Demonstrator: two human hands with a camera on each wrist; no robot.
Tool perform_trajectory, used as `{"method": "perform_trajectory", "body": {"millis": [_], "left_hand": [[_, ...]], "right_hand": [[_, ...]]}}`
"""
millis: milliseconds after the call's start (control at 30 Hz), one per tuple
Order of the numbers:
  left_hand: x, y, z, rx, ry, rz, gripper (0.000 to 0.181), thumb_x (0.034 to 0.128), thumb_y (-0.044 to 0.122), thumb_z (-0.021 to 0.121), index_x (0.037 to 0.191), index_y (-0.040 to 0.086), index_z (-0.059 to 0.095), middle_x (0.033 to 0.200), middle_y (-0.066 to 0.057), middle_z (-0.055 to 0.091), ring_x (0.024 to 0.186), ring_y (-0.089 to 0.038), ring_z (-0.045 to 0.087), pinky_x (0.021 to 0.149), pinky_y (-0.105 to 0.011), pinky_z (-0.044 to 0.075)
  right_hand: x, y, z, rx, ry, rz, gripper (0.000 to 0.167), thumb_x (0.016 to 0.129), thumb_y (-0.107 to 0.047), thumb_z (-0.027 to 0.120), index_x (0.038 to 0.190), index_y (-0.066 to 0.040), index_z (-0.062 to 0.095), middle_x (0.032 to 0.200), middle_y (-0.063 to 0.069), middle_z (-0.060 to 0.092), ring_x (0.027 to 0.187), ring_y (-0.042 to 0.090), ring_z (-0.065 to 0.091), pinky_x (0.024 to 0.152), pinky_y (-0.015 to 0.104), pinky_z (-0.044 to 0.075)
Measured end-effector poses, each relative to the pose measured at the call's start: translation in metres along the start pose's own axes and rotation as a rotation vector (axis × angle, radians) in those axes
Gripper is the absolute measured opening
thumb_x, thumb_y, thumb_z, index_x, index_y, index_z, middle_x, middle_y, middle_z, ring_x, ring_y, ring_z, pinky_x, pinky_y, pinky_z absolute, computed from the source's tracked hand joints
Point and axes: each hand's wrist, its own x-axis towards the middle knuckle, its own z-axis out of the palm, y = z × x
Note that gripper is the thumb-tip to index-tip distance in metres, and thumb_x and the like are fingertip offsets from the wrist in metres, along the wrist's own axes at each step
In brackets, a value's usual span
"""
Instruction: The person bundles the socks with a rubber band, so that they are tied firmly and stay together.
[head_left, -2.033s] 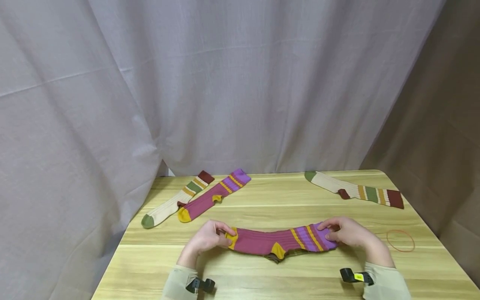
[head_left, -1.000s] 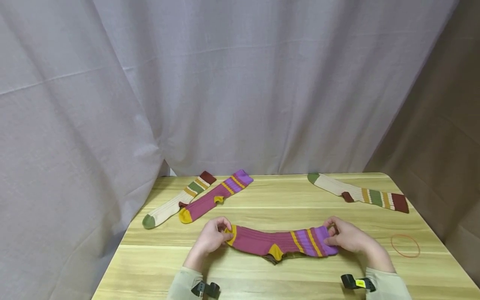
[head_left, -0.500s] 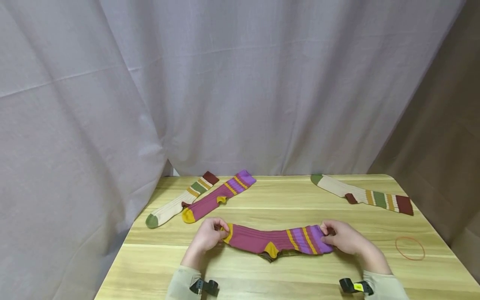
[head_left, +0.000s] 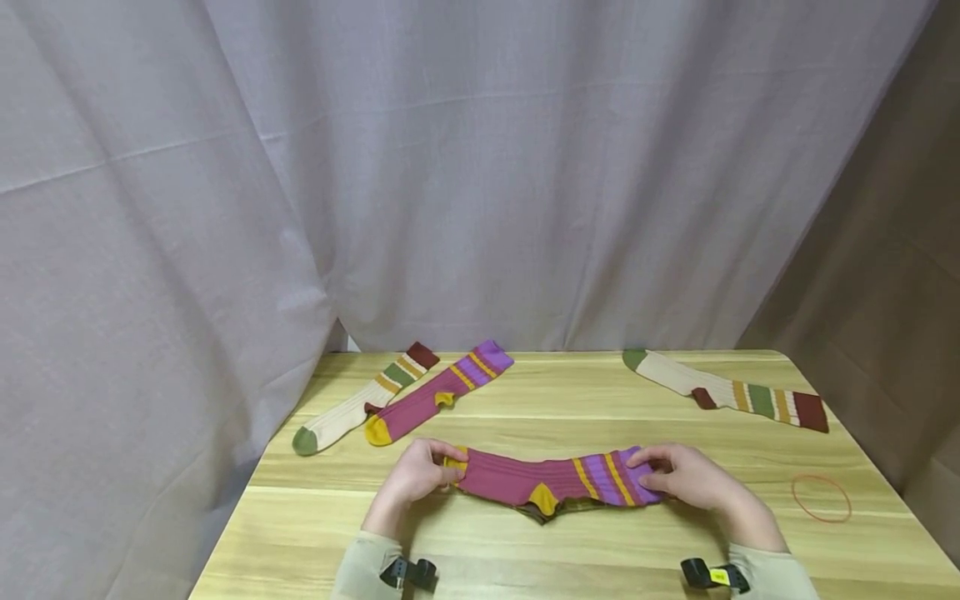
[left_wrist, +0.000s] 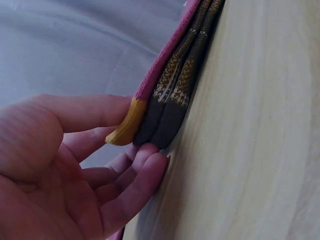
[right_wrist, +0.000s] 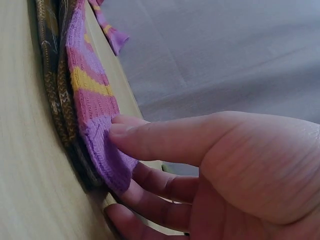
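Farthest left, beyond the left fingers, a cream ribbed sock with a green toe and maroon cuff (head_left: 345, 414) is laid flat. Just beside it, also beyond the left fingers, a magenta knitted sock with a yellow toe and purple cuff (head_left: 420, 400) can be seen. The yellow toe of a matching magenta sock (head_left: 501, 478) is pinched by the fingers of the left hand (head_left: 417, 472); the sock is stretched out between both sets of fingers, with two dark brown, mustard-patterned knitted layers (left_wrist: 172, 120) sandwiched between it and the pale wood-grain tabletop (head_left: 577, 417). Its purple cuff is pinched by the fingers of the right hand (head_left: 693, 477). Beyond the right fingers, a second cream sock (head_left: 720, 390) is laid; to their right, a thin orange-red loop (head_left: 821, 520) is placed.

The held sock is judged light, soft, limp and not fragile, though its layers may be shifted easily; hold is best taken at toe and cuff. Counted are two magenta socks, two cream socks, two dark layers and one loop.
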Motion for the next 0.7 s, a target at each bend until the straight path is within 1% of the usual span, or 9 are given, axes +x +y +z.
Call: {"method": "perform_trajectory", "body": {"millis": [200, 367, 467, 500, 567, 633, 700], "left_hand": [[-0.0004, 0.0013, -0.001, 0.011, -0.013, -0.008, 0.027, 0.082, -0.002, 0.086, 0.109, 0.0, 0.081, 0.066, 0.003, 0.055, 0.058, -0.009, 0.052, 0.052, -0.02, 0.043], [-0.0009, 0.0, 0.0004, -0.003, -0.017, -0.007, 0.028, 0.0824, -0.002, 0.086, 0.11, 0.0, 0.081, 0.068, 0.002, 0.056, 0.058, -0.009, 0.053, 0.053, -0.02, 0.045], [-0.0011, -0.0005, 0.0009, -0.022, -0.022, -0.012, 0.03, 0.0837, -0.002, 0.085, 0.113, 0.0, 0.08, 0.071, 0.001, 0.056, 0.059, -0.009, 0.054, 0.055, -0.021, 0.047], [-0.0011, -0.0005, 0.001, -0.029, -0.025, -0.011, 0.031, 0.0845, -0.002, 0.085, 0.115, 0.0, 0.079, 0.073, 0.0, 0.057, 0.06, -0.009, 0.054, 0.056, -0.021, 0.048], [-0.0008, -0.0003, 0.0006, -0.025, -0.019, -0.002, 0.032, 0.0857, -0.001, 0.084, 0.117, 0.001, 0.079, 0.078, -0.002, 0.061, 0.065, -0.011, 0.055, 0.06, -0.023, 0.049], [-0.0002, 0.0004, 0.0001, -0.015, -0.002, 0.016, 0.033, 0.0866, 0.001, 0.085, 0.119, 0.0, 0.078, 0.086, -0.005, 0.067, 0.073, -0.014, 0.058, 0.066, -0.026, 0.05], [0.0011, 0.0011, -0.0007, 0.008, 0.026, 0.037, 0.034, 0.0873, 0.004, 0.085, 0.12, 0.0, 0.077, 0.095, -0.008, 0.072, 0.085, -0.019, 0.063, 0.078, -0.033, 0.052]], "right_hand": [[-0.0007, 0.0028, 0.0001, 0.068, -0.015, 0.023, 0.032, 0.087, -0.004, 0.08, 0.119, -0.003, 0.074, 0.111, 0.013, 0.069, 0.095, 0.024, 0.059, 0.078, 0.03, 0.05], [-0.0019, 0.0041, 0.0002, 0.083, -0.013, 0.041, 0.033, 0.086, -0.003, 0.08, 0.119, -0.003, 0.073, 0.11, 0.012, 0.069, 0.094, 0.024, 0.059, 0.076, 0.03, 0.05], [-0.0028, 0.0029, -0.0001, 0.096, -0.013, 0.05, 0.034, 0.086, -0.003, 0.08, 0.119, -0.003, 0.073, 0.109, 0.012, 0.068, 0.091, 0.023, 0.058, 0.071, 0.029, 0.051], [-0.003, 0.0026, -0.0002, 0.101, -0.015, 0.052, 0.034, 0.087, -0.003, 0.08, 0.12, -0.003, 0.073, 0.108, 0.013, 0.068, 0.088, 0.023, 0.059, 0.068, 0.029, 0.051], [-0.0033, 0.0016, -0.0004, 0.094, -0.011, 0.044, 0.034, 0.087, -0.003, 0.08, 0.121, -0.003, 0.073, 0.108, 0.013, 0.068, 0.086, 0.022, 0.058, 0.067, 0.029, 0.05], [-0.0031, 0.0006, -0.0007, 0.065, 0.006, 0.035, 0.033, 0.088, -0.004, 0.08, 0.121, -0.005, 0.074, 0.11, 0.014, 0.069, 0.087, 0.022, 0.059, 0.07, 0.031, 0.05], [-0.0022, -0.0008, -0.0012, 0.026, 0.03, 0.022, 0.032, 0.089, -0.006, 0.081, 0.121, -0.007, 0.075, 0.112, 0.015, 0.07, 0.089, 0.022, 0.06, 0.076, 0.034, 0.05]]}}
